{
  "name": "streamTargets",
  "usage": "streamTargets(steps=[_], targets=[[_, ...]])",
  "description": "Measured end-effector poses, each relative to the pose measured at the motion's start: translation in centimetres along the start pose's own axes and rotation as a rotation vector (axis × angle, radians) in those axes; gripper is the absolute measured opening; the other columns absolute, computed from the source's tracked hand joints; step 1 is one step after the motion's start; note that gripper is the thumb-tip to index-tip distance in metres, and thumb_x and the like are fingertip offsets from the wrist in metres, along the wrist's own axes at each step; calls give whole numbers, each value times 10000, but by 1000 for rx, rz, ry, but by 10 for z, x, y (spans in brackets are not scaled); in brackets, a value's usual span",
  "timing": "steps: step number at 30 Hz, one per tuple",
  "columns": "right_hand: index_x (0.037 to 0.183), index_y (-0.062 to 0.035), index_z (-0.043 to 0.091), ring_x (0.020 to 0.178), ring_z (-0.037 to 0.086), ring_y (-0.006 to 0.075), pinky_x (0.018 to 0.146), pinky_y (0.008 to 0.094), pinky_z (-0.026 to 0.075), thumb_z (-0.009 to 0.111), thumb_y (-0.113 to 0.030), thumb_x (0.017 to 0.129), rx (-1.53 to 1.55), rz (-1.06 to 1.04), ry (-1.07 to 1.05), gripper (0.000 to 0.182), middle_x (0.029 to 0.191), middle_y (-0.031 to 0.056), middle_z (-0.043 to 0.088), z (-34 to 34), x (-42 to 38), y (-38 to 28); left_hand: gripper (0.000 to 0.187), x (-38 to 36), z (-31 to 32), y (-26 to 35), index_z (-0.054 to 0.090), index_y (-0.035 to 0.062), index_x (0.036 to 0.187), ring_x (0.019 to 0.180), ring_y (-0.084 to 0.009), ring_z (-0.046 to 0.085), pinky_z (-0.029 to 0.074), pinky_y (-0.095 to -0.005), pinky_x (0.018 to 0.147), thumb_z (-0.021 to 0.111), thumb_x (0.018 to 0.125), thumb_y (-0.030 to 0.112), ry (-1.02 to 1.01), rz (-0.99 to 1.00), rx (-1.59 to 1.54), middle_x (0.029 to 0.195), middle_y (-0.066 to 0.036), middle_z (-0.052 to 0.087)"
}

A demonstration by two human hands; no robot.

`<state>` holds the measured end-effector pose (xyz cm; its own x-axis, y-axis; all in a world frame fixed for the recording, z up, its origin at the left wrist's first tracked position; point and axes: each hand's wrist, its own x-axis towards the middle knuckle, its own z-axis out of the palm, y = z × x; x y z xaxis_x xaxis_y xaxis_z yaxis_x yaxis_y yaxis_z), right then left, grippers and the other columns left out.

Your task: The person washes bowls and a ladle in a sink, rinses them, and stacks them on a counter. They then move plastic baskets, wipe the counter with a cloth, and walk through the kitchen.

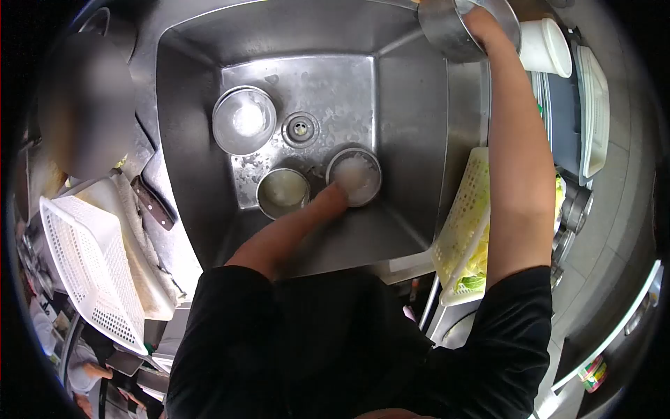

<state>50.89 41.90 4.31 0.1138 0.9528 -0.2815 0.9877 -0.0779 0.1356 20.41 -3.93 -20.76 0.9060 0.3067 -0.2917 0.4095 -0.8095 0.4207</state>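
Note:
My left hand [340,195] reaches over the near rim of a round metal container [359,151] in the steel sink [301,63]. Whitish, cloudy contents blur its fingers, so their grip is hidden. Close by on the left stands another round container [285,172] with cloudy liquid in it. A wider metal bowl [227,126] sits toward the back left, near the drain [300,126]. My right hand [479,22] is inside the mouth of a tilted metal pot [447,33] at the sink's far right corner. Its fingertips cannot be made out.
A white perforated basket [466,202] with leafy greens stands right of the sink, below my right arm. Beyond the pot lies a white tub [546,47]. On the left are a brown-handled knife [152,202], a white basket [94,269] and another person [87,112].

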Motion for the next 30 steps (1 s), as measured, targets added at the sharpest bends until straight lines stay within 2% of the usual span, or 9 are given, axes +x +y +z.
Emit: streamTargets(steps=[5,9,11,13,19,20,23,27,30], targets=[[1223,-54,608,1028,635,330,873,403,479,587,-343,812,405,33,568,504,1140,197,654,-59,-70,-36,148,2,-47,4,659,115,885,930,-279,594,406,-433,873,569,787,177,468,-62,-219,883,-102,633],[1169,30,580,992,638,343,835,421,479,638,-209,797,603,1,908,446,1078,230,654,-99,-148,-65,164,3,-100,-23,646,80,923,937,-333,597,433,-443,856,547,843,183,472,-308,-303,909,-151,637],[1156,58,564,1020,612,390,852,431,478,625,-232,821,796,-19,876,447,1066,253,643,-110,-192,-90,224,-11,-125,-41,626,40,957,967,-392,584,454,-447,837,519,918,233,789,-456,-614,993,-206,636],[1250,-71,585,1088,620,283,932,368,463,607,-281,784,1164,-90,783,512,1159,172,651,-91,-226,-114,344,-25,-144,-64,612,21,1002,929,-359,609,470,-426,819,501,966,345,744,-648,-821,1003,-210,638],[1258,-137,582,1131,584,298,991,382,438,600,-76,769,1003,-138,358,493,1226,154,604,52,-338,-206,639,-74,-142,-104,618,-63,1012,840,-296,608,455,-381,829,438,962,549,1162,-765,-1390,923,-168,670],[1271,-206,574,1158,541,371,970,415,449,620,-129,769,971,-226,310,509,1237,181,575,72,-357,-220,745,-91,-158,-98,610,-99,1044,869,-270,588,454,-373,846,396,953,609,991,-766,-1753,973,-195,657],[1201,-148,617,1129,539,365,929,422,466,658,-232,761,633,-506,469,450,1190,198,584,82,-386,-245,763,-120,-203,-56,622,-90,1009,795,-207,552,461,-360,747,398,940,636,1128,-895,-1684,883,-166,630],[1115,-56,633,1024,594,347,878,448,486,627,-332,808,741,-191,549,413,1102,197,620,117,-342,-229,700,-156,-234,-7,647,-60,852,681,-118,492,435,-294,631,421,957,595,996,-867,-1386,720,-67,588],[1025,-77,642,821,653,261,763,442,524,479,-423,933,2206,401,-400,393,912,101,670,102,-348,-221,568,-154,-263,37,577,-6,727,638,-99,434,411,-300,601,486,970,500,1272,-581,-1299,636,-16,508]])
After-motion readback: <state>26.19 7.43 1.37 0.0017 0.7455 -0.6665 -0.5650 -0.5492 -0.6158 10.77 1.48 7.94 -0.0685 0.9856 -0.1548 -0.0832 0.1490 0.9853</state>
